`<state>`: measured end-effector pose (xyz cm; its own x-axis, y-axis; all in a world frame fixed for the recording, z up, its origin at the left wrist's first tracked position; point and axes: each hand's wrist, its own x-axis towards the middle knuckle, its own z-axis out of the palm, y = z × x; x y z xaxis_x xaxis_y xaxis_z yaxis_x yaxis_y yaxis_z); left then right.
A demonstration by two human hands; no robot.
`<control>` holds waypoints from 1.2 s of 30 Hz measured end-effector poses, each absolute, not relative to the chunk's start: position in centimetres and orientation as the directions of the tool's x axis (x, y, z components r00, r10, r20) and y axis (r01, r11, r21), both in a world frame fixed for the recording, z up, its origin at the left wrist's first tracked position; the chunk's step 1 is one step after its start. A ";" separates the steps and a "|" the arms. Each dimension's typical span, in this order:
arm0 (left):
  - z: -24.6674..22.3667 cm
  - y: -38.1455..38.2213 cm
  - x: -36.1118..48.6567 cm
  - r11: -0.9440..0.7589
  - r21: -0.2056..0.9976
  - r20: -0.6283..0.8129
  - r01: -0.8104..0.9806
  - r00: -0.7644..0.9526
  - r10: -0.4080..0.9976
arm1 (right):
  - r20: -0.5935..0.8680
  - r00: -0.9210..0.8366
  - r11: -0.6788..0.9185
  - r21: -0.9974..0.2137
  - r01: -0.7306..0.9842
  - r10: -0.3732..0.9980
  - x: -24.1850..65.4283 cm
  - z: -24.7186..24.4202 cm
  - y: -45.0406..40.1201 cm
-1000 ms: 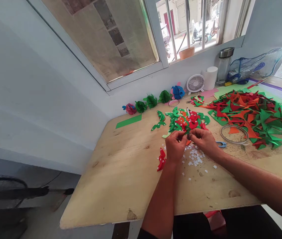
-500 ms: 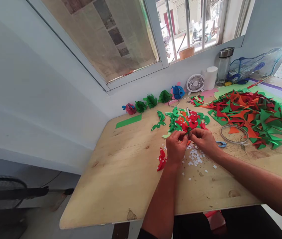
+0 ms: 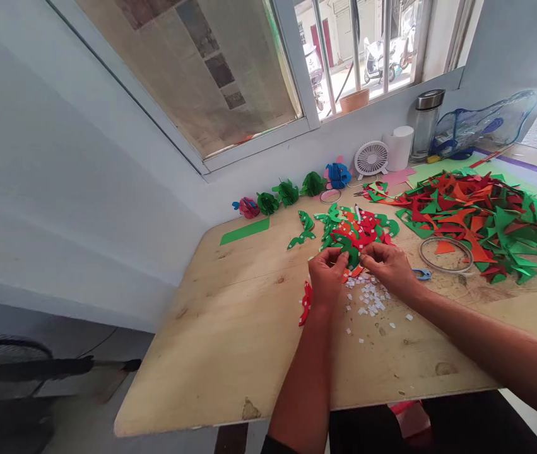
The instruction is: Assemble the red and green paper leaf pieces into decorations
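My left hand (image 3: 328, 272) pinches a curved green paper cutout (image 3: 351, 252) by its left side. At the cutout's right edge, the fingers of my right hand (image 3: 385, 265) are pinched together; whatever lies between their tips is too small to make out. Just beyond is a pile of red, green and orange paper cutouts (image 3: 367, 228) dotted with white squares. Small white paper squares (image 3: 371, 301) lie scattered below my hands. A red cutout (image 3: 305, 304) with white dots is partly hidden by my left wrist.
A tape roll (image 3: 447, 255) and a blue clipper-like tool (image 3: 422, 274) lie to the right, before a heap of paper scraps (image 3: 476, 214). Along the wall stand folded paper figures (image 3: 288, 192), a small white fan (image 3: 371, 157) and a glass bottle (image 3: 427, 126). A green strip (image 3: 244, 231) lies left.
My left hand has shifted slightly left and turned the green cutout so its face shows more. My right hand stays almost in place.
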<state>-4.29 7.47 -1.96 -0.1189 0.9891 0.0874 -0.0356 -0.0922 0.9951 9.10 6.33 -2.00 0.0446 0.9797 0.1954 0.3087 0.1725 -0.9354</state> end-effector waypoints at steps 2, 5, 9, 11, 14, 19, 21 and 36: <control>-2.1 7.7 -4.4 -0.046 0.993 0.032 -0.108 -0.129 0.991 | 0.196 0.049 0.173 -0.940 0.293 0.979 9.1 -2.0 6.3; -2.1 7.9 -4.6 0.015 0.977 -0.042 -0.213 -0.120 0.992 | 0.192 0.065 0.166 -0.944 0.284 0.979 9.2 -2.2 6.4; -1.6 7.8 -4.7 0.054 0.952 -0.085 -0.300 -0.090 0.992 | 0.201 0.090 0.171 -0.950 0.263 0.975 9.2 -2.6 6.7; -1.4 7.7 -4.8 0.071 0.944 -0.097 -0.322 -0.066 0.993 | 0.206 0.094 0.176 -0.950 0.258 0.974 9.2 -2.6 6.7; -1.2 7.5 -4.8 0.109 0.932 -0.120 -0.346 -0.011 0.993 | 0.200 0.092 0.168 -0.946 0.279 0.975 9.2 -2.2 6.6; -1.0 7.1 -4.7 0.160 0.917 -0.146 -0.365 0.067 0.987 | 0.200 0.101 0.171 -0.955 0.241 0.975 9.1 -1.3 6.4; -1.1 7.1 -4.7 0.163 0.925 -0.141 -0.343 0.089 0.986 | 0.194 0.086 0.175 -0.966 0.189 0.977 9.1 -1.3 6.4; -0.5 6.9 -4.8 0.123 0.955 -0.115 -0.271 0.044 0.992 | 0.123 -0.015 0.124 -0.989 0.075 0.992 9.0 -2.2 6.3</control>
<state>-4.77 6.93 -0.51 0.0442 0.9923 -0.1154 -0.2707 0.1231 0.9548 9.05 6.28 -2.22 -0.0153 0.9923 0.1228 0.0753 0.1236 -0.9895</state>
